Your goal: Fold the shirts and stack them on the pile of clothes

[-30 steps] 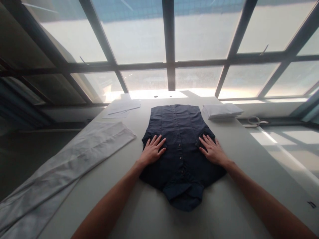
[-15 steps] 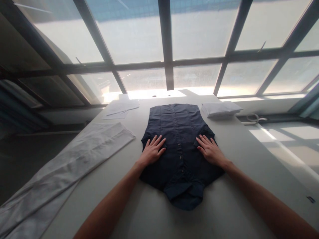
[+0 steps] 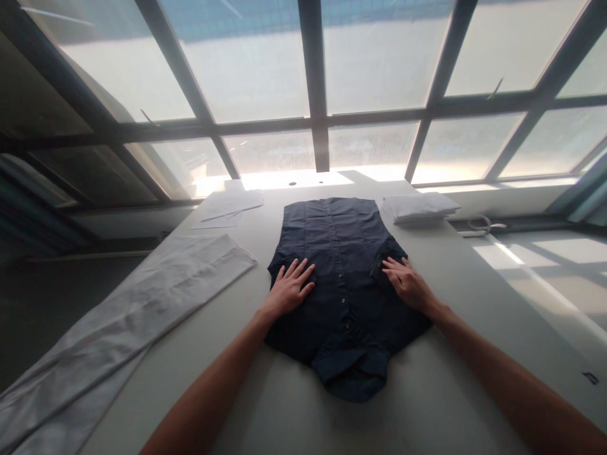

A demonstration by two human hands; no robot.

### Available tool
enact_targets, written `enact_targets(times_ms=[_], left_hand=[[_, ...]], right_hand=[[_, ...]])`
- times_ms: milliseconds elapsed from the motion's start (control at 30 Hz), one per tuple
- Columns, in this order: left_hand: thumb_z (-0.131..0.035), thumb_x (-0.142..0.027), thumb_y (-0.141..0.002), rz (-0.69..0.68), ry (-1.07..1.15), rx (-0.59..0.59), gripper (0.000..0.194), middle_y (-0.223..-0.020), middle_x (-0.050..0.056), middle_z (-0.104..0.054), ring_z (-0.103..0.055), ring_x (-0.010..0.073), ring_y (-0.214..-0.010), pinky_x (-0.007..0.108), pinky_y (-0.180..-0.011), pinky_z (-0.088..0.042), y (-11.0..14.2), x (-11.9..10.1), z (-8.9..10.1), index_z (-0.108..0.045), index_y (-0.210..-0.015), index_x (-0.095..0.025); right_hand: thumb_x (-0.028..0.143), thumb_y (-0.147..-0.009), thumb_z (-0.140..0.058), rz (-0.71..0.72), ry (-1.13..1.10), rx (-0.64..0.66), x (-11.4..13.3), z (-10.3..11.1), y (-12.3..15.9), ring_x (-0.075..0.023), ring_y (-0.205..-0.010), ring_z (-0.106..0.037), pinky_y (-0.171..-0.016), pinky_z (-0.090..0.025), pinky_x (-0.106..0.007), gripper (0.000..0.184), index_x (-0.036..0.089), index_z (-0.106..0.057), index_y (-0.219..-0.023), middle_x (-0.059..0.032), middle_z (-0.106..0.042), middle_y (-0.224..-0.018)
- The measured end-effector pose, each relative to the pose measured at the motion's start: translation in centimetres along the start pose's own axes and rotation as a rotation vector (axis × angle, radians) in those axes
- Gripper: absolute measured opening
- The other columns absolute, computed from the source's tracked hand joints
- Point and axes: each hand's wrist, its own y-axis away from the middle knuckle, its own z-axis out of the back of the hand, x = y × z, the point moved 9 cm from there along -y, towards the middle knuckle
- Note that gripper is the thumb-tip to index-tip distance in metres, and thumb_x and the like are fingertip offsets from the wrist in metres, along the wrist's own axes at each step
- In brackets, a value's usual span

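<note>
A dark navy button-up shirt point(image 3: 353, 243) lies flat on the white table, its collar toward me and its hem toward the window. Small buttons run down its middle. My left hand point(image 3: 288, 289) rests open on the shirt's left side, fingers spread. On the other side, my right hand point(image 3: 406, 283) touches the dark folded sleeve near the shirt's right edge, its fingers slightly bent and closer together. Neither hand grips any cloth that I can make out.
Light grey trousers point(image 3: 142, 303) stretch along the left of the white table point(image 3: 455, 272). Sheets of paper point(image 3: 227, 205) lie at the back left, a folded white cloth point(image 3: 420, 207) at the back right. A coiled white cable point(image 3: 480, 224) sits beyond the right edge. Windows rise behind.
My right hand has shifted slightly to the right on the shirt, with its fingers now bent more and closer together. The left hand stays put.
</note>
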Motion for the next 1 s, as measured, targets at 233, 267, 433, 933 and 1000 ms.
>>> enact_targets(times_ms=[233,267,433,933,1000], left_hand=[[-0.04,-0.047,-0.107,-0.025,0.03,-0.01,0.059,-0.171,0.007,-0.023,-0.013,0.0331,-0.158,0.065,-0.124,-0.017,0.1,-1.6,1.2,-0.034,-0.162,-0.028],[-0.04,-0.046,-0.107,-0.055,0.043,-0.012,0.059,-0.171,0.008,-0.023,-0.013,0.0327,-0.159,0.065,-0.124,-0.017,0.1,-2.7,1.6,-0.034,-0.162,-0.027],[-0.04,-0.035,-0.107,-0.31,0.164,0.032,0.054,-0.17,0.005,-0.028,-0.016,0.0261,-0.159,0.055,-0.126,-0.021,-1.2,-11.2,3.2,-0.036,-0.16,-0.027],[-0.036,-0.052,-0.108,-0.531,0.216,0.089,0.059,-0.169,0.004,-0.029,-0.019,0.0238,-0.158,0.048,-0.128,-0.017,-4.2,-17.7,-1.0,-0.031,-0.162,-0.03],[-0.037,-0.052,-0.108,-0.533,0.225,0.089,0.059,-0.169,0.003,-0.029,-0.019,0.0238,-0.158,0.048,-0.128,-0.017,-4.3,-17.8,-1.0,-0.03,-0.162,-0.031]], right_hand=[[0.053,-0.107,-0.031,0.077,0.126,0.135,3.0,-2.3,0.6,-0.0276,-0.156,-0.024,-0.126,-0.023,-0.055,0.067,0.011,-0.039,-0.159,-0.014,-0.029,-0.166],[0.054,-0.107,-0.032,0.078,0.144,0.167,3.3,-2.7,0.7,-0.0275,-0.157,-0.022,-0.126,-0.022,-0.055,0.069,0.011,-0.036,-0.16,-0.0138,-0.026,-0.167],[0.048,-0.106,-0.035,0.046,0.158,0.227,3.1,-3.6,0.8,-0.028,-0.157,-0.018,-0.126,-0.017,-0.059,0.067,0.013,-0.031,-0.162,-0.0129,-0.022,-0.169],[0.041,-0.107,-0.031,0.008,-0.012,0.058,0.9,-0.8,-0.2,-0.0257,-0.155,-0.028,-0.127,-0.021,-0.054,0.057,0.016,-0.046,-0.156,-0.0107,-0.038,-0.164],[0.046,-0.106,-0.032,-0.04,0.099,0.116,0.0,-1.6,-0.3,-0.027,-0.157,-0.021,-0.127,-0.018,-0.057,0.061,0.018,-0.037,-0.161,-0.0103,-0.029,-0.168]])
